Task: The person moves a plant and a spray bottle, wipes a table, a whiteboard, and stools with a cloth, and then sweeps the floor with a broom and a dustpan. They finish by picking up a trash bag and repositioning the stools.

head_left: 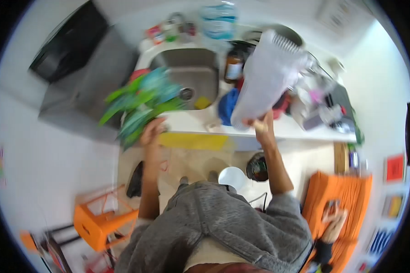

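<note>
At the left end of the counter, my left hand is closed around the lower end of a bunch of long green leaves. Bluish leaves or wrapping show in the middle of the bunch, blurred by motion. My right hand grips the near end of a long, whitish, translucent object with a ribbed far end. It tilts up and away over the right half of the counter, and I cannot make out its exact kind. A blue item sits just left of it.
Between my hands lies a metal sink with a yellow sponge. Behind stands a large water bottle; a brown bottle is nearer. Clutter fills the counter's right end. A white bucket is on the floor. Someone is on the orange sofa.
</note>
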Available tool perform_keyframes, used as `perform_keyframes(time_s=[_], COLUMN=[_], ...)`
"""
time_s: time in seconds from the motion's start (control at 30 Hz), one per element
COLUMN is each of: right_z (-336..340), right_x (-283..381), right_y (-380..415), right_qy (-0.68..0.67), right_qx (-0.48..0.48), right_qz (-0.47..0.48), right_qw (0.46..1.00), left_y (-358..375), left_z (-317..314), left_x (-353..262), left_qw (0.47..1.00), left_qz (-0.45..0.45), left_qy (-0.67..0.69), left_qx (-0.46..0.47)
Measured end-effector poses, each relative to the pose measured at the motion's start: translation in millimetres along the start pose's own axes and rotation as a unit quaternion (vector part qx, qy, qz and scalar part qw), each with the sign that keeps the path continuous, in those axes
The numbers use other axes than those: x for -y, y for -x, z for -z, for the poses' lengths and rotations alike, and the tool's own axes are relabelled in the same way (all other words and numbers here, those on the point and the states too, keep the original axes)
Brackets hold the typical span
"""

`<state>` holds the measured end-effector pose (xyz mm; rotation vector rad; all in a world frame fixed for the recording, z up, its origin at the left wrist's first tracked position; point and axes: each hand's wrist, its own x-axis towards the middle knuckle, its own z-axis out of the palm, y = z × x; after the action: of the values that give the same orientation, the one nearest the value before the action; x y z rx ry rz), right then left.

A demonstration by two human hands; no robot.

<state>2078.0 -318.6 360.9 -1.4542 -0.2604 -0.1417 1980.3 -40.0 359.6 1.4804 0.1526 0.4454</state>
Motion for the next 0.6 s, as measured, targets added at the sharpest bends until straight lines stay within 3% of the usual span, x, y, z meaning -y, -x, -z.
perform_keyframes(time_s=[0.07,0.23,0.27,0.4,0.5,0.6], right_z=[34,125,143,232,261,300], right_x=[26,57,54,-16,-54,-111], right_y=[-36,-137,-159,-228,-249,-261], right_qy=[0.007,0.056,0.091,0.275,0.369,0.403], right_qx=[-0.094,-0.252,-0.326,-0.421,-0.456,-0.440], right_qz=[0.069,0.194,0.164,0.118,0.066,0.045], right_qw=[0.993,0.946,0.927,0.856,0.807,0.801], left_y=[4,23,23,32,34,32], left_z=[30,55,54,44,32,30], left_x=[11,12,14,29,26,27], left_qw=[0.994,0.995,0.995,0.991,0.985,0.983], left_qz=[-0.030,-0.024,-0.019,0.020,0.060,0.074], left_qy=[-0.085,-0.073,-0.063,-0.062,-0.092,-0.096], left_qx=[-0.061,-0.062,-0.070,-0.117,-0.134,-0.138])
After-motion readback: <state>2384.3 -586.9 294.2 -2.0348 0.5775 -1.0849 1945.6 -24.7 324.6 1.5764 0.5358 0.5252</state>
